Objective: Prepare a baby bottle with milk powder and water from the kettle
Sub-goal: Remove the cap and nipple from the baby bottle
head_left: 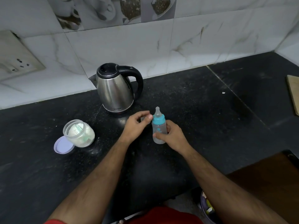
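Observation:
A small clear baby bottle (159, 132) with a teal collar and a silicone teat stands upright on the black counter (202, 113). My right hand (174, 136) is wrapped around its body from the right. My left hand (137, 125) is just left of the collar, with thumb and fingers pinched on a faint clear bottle cap (144, 119). The steel kettle (115, 89), lid closed and black handle to the right, stands behind the hands. At left, an open jar of milk powder (80, 134) holds a pale green scoop, and its lilac lid (63, 146) lies against it.
A wooden board (293, 94) lies at the counter's right edge. A wall socket plate (16, 62) is on the tiled wall at far left. Below the counter's front edge at lower right is a bin (208, 209) beside a brown surface.

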`<move>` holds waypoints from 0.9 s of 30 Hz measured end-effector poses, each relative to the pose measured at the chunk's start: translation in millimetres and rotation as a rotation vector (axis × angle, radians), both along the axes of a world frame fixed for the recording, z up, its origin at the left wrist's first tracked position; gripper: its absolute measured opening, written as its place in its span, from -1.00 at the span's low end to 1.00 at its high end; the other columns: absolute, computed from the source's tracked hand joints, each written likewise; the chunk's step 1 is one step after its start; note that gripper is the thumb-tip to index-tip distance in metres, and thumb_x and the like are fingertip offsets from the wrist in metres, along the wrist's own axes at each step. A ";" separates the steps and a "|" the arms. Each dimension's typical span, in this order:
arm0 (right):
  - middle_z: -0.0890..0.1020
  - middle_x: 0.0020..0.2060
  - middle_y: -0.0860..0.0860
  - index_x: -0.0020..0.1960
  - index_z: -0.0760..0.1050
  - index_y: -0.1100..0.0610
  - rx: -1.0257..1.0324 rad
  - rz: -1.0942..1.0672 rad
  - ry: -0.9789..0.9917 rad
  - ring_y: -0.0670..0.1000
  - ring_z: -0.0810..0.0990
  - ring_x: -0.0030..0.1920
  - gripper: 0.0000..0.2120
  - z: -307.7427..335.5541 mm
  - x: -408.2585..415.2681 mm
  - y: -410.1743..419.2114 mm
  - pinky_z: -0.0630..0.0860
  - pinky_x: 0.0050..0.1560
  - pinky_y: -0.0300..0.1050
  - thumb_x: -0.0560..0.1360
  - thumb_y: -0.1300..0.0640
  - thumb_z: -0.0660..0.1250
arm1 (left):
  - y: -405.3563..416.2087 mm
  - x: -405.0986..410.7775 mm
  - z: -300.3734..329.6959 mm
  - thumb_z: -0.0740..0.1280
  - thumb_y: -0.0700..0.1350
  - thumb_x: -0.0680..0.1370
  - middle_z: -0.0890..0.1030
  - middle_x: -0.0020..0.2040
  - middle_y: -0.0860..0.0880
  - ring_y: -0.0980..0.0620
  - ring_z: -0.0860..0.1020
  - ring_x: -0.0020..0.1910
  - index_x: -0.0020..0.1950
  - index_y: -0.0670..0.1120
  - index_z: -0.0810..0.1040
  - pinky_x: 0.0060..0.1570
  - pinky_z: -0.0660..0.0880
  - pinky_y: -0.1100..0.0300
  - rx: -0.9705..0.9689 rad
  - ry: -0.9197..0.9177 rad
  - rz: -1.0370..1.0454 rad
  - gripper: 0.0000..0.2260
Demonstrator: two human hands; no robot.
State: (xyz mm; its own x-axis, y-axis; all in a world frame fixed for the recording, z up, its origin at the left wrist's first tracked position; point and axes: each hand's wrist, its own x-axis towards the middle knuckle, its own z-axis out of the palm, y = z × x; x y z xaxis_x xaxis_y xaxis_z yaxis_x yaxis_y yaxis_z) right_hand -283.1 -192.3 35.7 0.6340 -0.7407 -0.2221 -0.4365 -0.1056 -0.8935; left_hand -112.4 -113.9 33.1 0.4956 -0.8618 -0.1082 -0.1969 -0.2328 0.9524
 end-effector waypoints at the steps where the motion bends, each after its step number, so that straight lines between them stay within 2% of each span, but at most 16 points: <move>1: 0.62 0.08 -0.10 0.24 0.48 0.03 0.008 0.012 -0.009 -0.11 0.60 0.10 -0.51 0.9 2.8 2.8 0.56 0.14 -0.08 0.37 0.08 0.56 | 1.1 -1.5 5.1 0.40 0.08 0.54 0.59 0.29 0.10 0.20 0.52 0.28 0.38 0.00 0.51 0.28 0.45 0.20 -0.002 0.059 -0.070 -0.57; 4: 0.66 0.04 -0.09 0.23 0.50 0.02 0.048 0.072 -0.044 -0.13 0.64 0.05 -0.52 4.9 13.7 17.2 0.59 0.13 -0.04 0.36 0.07 0.56 | 10.4 -2.5 18.2 0.43 0.02 0.53 0.55 0.27 0.20 0.29 0.55 0.18 0.32 0.09 0.50 0.06 0.50 0.38 0.015 0.135 -0.202 -0.64; 7: 0.66 0.09 -0.09 0.30 0.49 0.01 0.092 0.178 -0.076 -0.14 0.63 0.11 -0.48 9.5 24.2 31.5 0.58 0.18 -0.03 0.38 0.09 0.55 | 20.5 5.2 27.3 0.44 0.02 0.51 0.54 0.32 0.07 0.14 0.59 0.20 0.39 -0.01 0.49 0.11 0.54 0.25 0.056 0.224 -0.217 -0.55; 8: 0.67 0.10 -0.08 0.30 0.49 0.01 0.108 0.212 -0.096 -0.14 0.63 0.12 -0.48 10.6 26.6 35.6 0.57 0.19 -0.02 0.39 0.10 0.54 | 24.5 7.6 29.4 0.45 0.01 0.50 0.56 0.31 0.03 0.10 0.59 0.21 0.35 -0.02 0.53 0.14 0.54 0.20 0.062 0.246 -0.221 -0.57; 10: 0.68 0.09 -0.06 0.29 0.50 0.01 0.136 0.260 -0.124 -0.12 0.65 0.11 -0.52 13.5 30.6 42.7 0.57 0.20 0.01 0.41 0.12 0.53 | 32.9 10.7 32.6 0.47 -0.04 0.48 0.64 0.22 0.01 0.06 0.62 0.19 0.16 0.00 0.66 0.11 0.55 0.19 0.042 0.298 -0.208 -0.74; 12: 0.69 0.07 -0.04 0.27 0.50 0.01 0.149 0.288 -0.140 -0.09 0.65 0.11 -0.56 15.8 35.0 49.2 0.57 0.20 0.02 0.43 0.14 0.50 | 40.3 9.6 36.4 0.45 -0.10 0.46 0.70 0.11 -0.03 0.04 0.65 0.12 -0.04 -0.02 0.70 0.02 0.57 0.21 -0.013 0.325 -0.148 -0.90; 16: 0.69 0.05 -0.03 0.26 0.51 0.05 0.106 0.267 -0.125 -0.07 0.66 0.09 -0.59 14.9 45.1 61.7 0.57 0.18 0.01 0.44 0.15 0.48 | 49.8 4.7 40.5 0.41 -0.09 0.38 0.71 -0.01 -0.13 -0.04 0.68 0.01 -0.22 0.01 0.67 0.02 0.62 0.04 -0.033 0.263 0.001 -0.95; 18: 0.68 0.04 -0.06 0.25 0.51 0.04 0.057 0.238 -0.091 -0.10 0.65 0.07 -0.60 13.0 49.0 67.6 0.58 0.15 -0.06 0.44 0.14 0.48 | 54.0 1.0 42.3 0.40 -0.09 0.34 0.70 -0.03 -0.17 -0.10 0.67 0.03 -0.23 0.00 0.66 0.09 0.62 -0.05 -0.031 0.234 0.048 -0.94; 22: 0.65 -0.03 -0.16 0.20 0.49 -0.06 -0.021 0.193 -0.082 -0.19 0.63 0.02 -0.61 11.3 55.7 79.0 0.52 0.00 -0.27 0.42 0.14 0.49 | 61.4 -3.8 46.4 0.38 -0.08 0.31 0.69 -0.02 -0.23 -0.18 0.65 0.06 -0.14 -0.14 0.64 0.13 0.59 -0.13 -0.039 0.212 0.150 -0.80; 25: 0.62 -0.06 -0.21 0.24 0.48 -0.06 -0.074 0.139 -0.081 -0.22 0.61 -0.01 -0.59 10.6 59.8 86.1 0.47 -0.08 -0.37 0.43 0.11 0.49 | 61.6 -6.0 47.8 0.37 -0.10 0.34 0.69 -0.03 -0.20 -0.17 0.65 0.05 -0.09 -0.18 0.63 0.13 0.58 -0.17 -0.049 0.164 0.224 -0.78; 27: 0.61 -0.07 -0.19 0.25 0.48 -0.03 -0.134 0.099 -0.048 -0.19 0.60 -0.05 -0.59 10.5 62.0 89.0 0.46 -0.13 -0.37 0.43 0.09 0.48 | 60.0 -9.3 49.4 0.36 -0.09 0.32 0.70 -0.06 -0.16 -0.14 0.65 0.03 -0.10 -0.16 0.64 0.12 0.58 -0.14 -0.050 0.154 0.286 -0.77</move>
